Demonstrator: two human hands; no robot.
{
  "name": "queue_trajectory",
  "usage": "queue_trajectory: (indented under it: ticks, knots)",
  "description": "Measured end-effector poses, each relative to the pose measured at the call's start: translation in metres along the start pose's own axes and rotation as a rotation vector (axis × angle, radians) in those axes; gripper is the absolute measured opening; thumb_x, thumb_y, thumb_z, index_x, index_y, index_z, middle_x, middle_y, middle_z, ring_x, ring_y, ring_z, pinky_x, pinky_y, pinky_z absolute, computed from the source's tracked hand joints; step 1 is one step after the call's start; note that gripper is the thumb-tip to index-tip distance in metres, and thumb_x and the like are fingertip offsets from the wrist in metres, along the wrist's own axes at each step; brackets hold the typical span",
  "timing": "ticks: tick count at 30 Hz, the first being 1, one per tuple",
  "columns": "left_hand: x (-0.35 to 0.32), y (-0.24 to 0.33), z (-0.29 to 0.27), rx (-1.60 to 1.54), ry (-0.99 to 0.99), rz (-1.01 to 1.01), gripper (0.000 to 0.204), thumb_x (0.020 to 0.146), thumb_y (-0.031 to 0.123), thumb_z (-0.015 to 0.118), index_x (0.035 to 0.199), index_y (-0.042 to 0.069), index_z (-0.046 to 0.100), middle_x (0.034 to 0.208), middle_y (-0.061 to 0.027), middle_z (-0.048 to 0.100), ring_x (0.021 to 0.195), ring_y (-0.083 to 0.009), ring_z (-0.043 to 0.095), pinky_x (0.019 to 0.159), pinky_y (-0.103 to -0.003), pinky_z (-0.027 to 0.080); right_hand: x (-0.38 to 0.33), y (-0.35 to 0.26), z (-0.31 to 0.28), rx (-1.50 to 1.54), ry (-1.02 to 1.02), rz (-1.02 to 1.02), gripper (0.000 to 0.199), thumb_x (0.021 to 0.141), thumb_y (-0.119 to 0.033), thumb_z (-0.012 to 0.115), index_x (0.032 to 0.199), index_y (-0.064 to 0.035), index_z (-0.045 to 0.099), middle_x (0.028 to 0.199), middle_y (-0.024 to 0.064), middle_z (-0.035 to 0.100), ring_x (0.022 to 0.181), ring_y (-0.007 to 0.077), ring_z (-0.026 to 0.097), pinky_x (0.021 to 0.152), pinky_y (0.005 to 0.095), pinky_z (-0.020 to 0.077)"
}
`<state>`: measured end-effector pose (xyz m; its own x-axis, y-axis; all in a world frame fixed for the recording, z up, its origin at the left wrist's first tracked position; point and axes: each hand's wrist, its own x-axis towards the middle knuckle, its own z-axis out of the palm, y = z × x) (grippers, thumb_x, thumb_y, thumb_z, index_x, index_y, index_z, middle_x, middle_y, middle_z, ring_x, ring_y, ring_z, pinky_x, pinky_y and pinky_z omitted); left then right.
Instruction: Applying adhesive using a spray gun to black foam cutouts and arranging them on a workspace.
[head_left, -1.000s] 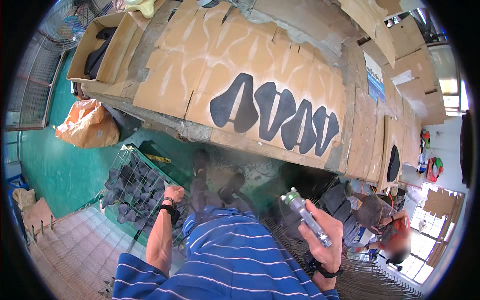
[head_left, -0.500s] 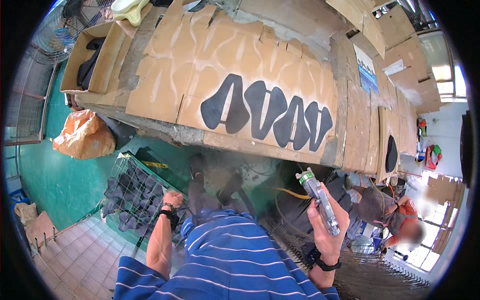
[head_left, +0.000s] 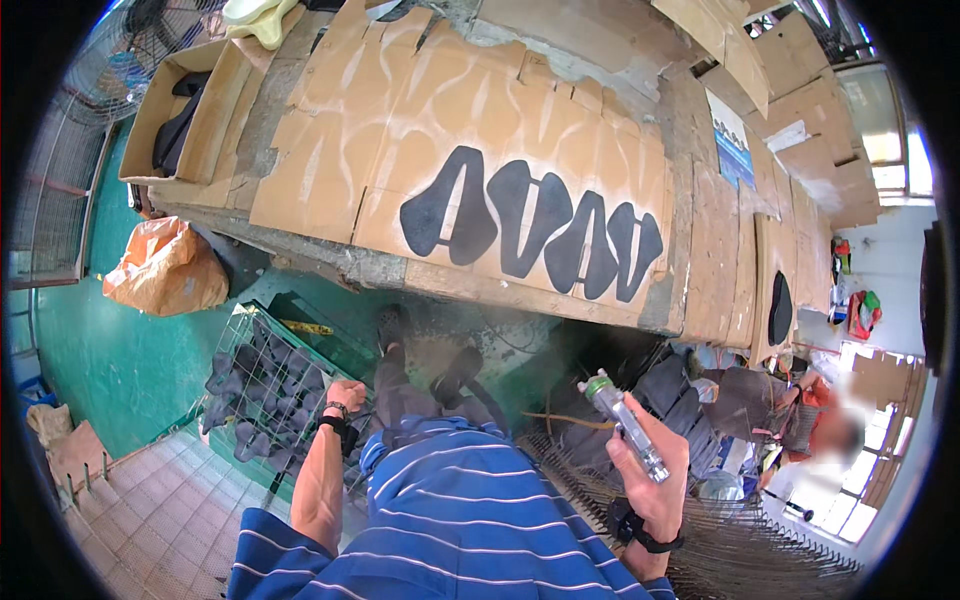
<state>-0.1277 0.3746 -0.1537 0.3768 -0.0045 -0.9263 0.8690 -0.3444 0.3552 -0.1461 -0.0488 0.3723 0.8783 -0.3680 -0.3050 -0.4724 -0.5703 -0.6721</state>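
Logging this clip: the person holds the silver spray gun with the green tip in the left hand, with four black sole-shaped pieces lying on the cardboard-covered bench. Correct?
Not quite. The head view shows the silver spray gun with the green tip in the right hand, not the left. The four black sole-shaped pieces do lie on the cardboard-covered bench.

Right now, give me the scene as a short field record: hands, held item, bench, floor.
left hand: closed in a fist, at the rim of the green wire crate, holding nothing visible
right hand: gripped around a metallic spray can, raised, green-tipped nozzle end pointing up-left
bench: covered in cardboard sheets with pale overspray outlines
on the cardboard: four black shaped pieces side by side
crate contents: dark pieces, piled
floor: green, orange bag at left
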Motion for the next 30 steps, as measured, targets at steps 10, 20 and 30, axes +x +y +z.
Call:
queue_trajectory:
  ticks: [10,20,30]
  knots:
    - [0.017,-0.016,-0.004,-0.014,-0.025,-0.025,0.025,0.095,0.017,0.068,0.114,0.004,0.078,0.087,-0.0047,0.077,0.073,-0.0159,0.072,0.062,-0.031,0.058,0.013,-0.003,0.010,0.070,0.188,-0.056,0.051,0.087,-0.002,0.077,0.135,0.0049,0.065,0.095,0.0146,0.072,0.078,0.0159,0.064,0.074,0.0288,0.0510]
    - [-0.007,0.010,0.006,0.024,0.030,-0.008,0.025,0.094,0.020,0.073,0.113,0.003,0.077,0.086,-0.0046,0.076,0.072,-0.0154,0.072,0.061,-0.031,0.058,-0.004,-0.010,0.002,-0.006,-0.082,-0.156,0.058,0.080,0.000,0.079,0.136,0.0028,0.065,0.099,0.0207,0.073,0.083,0.0288,0.073,0.075,0.0330,0.0558]
    - [-0.012,0.013,0.008,0.064,0.038,-0.002,0.021,0.095,0.017,0.067,0.107,0.005,0.079,0.080,-0.0021,0.073,0.067,-0.0144,0.068,0.058,-0.030,0.055,-0.012,-0.003,0.002,0.023,0.138,-0.029,0.054,0.082,0.001,0.077,0.135,0.0057,0.064,0.103,0.0199,0.074,0.084,0.0253,0.071,0.078,0.0308,0.0544]
